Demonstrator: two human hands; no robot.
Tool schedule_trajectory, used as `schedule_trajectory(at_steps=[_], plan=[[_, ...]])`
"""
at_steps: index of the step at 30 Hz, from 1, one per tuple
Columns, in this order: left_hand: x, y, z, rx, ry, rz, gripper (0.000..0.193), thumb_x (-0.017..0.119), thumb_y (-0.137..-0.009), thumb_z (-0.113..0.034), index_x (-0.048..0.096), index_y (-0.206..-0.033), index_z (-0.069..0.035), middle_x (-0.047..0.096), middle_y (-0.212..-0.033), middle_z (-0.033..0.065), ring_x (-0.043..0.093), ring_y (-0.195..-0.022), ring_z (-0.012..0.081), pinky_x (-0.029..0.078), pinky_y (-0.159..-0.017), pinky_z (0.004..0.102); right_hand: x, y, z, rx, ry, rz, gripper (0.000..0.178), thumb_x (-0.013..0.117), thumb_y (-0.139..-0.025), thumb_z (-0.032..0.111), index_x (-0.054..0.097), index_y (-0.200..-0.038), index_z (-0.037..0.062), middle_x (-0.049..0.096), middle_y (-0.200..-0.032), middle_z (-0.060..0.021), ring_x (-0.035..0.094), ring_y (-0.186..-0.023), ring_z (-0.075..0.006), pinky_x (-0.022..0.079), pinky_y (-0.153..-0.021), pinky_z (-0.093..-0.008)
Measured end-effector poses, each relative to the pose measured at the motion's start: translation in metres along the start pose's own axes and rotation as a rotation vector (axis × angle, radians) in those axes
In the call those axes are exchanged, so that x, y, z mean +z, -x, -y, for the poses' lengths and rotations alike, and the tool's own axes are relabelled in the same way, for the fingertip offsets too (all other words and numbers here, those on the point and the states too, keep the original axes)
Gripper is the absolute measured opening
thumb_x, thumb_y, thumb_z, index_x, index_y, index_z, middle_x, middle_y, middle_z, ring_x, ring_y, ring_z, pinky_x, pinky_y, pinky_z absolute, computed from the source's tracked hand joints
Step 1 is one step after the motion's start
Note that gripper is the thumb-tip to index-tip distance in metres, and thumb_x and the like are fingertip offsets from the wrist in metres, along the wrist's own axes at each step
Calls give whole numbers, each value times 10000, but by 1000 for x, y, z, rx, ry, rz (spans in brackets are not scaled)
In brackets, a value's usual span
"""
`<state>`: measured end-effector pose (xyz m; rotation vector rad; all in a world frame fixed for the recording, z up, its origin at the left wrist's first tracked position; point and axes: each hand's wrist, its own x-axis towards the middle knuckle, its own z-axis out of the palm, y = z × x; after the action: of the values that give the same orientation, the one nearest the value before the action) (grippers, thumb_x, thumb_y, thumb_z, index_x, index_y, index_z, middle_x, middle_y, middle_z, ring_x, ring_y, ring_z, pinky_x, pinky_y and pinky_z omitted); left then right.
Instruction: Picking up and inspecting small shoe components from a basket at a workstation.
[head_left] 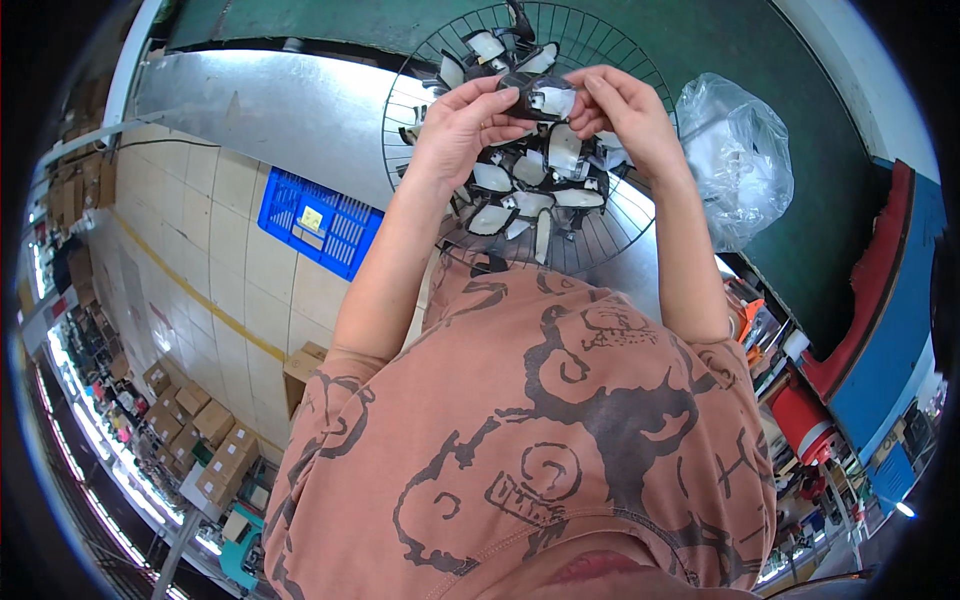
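Note:
Over the wire basket, both hands hold up a small glossy black part (519, 97) with a white patch on one face; its exact kind I cannot make out. My left hand (458, 130) pinches its left end between thumb and fingers. At the other end, my right hand (635, 118) is closed at the edge of the white patch, and its fingertips partly hide what they grip. Beneath them the round black wire basket (399, 120) holds a loose heap of similar black parts with white or cream faces (529, 168).
A clear plastic bag (735, 160) with white contents lies on the green tabletop (825, 215) right of the basket. Metal sheeting (270, 100) runs left. A blue plastic crate (318, 222) stands on the tiled floor, with cardboard boxes (215, 425) farther off. A red cylinder (800, 420) is at lower right.

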<state>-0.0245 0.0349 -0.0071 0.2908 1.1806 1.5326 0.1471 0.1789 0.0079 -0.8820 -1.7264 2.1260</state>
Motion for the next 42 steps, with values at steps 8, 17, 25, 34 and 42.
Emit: schedule_trajectory(at_steps=[8, 17, 25, 34, 42], plan=[[6, 13, 13, -39, -14, 57, 266, 678, -891, -104, 632, -1115, 33, 703, -1013, 142, 722, -873, 257, 597, -743, 294, 16, 20, -23, -40, -71, -83, 145, 693, -907, 137, 650, -942, 3, 628, -733, 6, 561, -612, -59, 461, -560, -209], [55, 33, 9, -58, -346, 386, 349, 708, -888, -209, 664, -1177, -18, 713, -876, 100, 692, -769, 144, 536, -670, 250, -22, 57, 2, -58, -178, -202, 175, 643, -946, 192, 647, -878, 31, 649, -747, -35, 614, -636, -90, 484, -563, -214], [62, 17, 13, -64, -347, 274, 328, 609, -960, -312, 681, -1074, -13, 664, -763, 37, 631, -579, 107, 453, -505, 216, -11, 71, -4, -51, -7, -121, 135, 645, -943, 158, 654, -917, 26, 647, -768, 18, 578, -672, -36, 457, -583, -190], [51, 18, 27, 157, -714, -56, 322, 610, -947, -292, 713, -866, 2, 555, -580, -18, 508, -481, 60, 393, -419, 234, 19, 51, 5, -693, 1261, -117, 146, 596, -841, 121, 561, -718, 50, 577, -697, -114, 611, -670, -277, 485, -586, -395], [7, 2, -4, 220, -483, -300, 366, 602, -947, -334, 697, -802, -12, 621, -586, 16, 480, -439, 58, 362, -421, 216, 1, 59, 23, -412, 840, -124, 127, 553, -909, 114, 645, -909, 28, 623, -787, -122, 626, -750, -306, 497, -656, -396]])
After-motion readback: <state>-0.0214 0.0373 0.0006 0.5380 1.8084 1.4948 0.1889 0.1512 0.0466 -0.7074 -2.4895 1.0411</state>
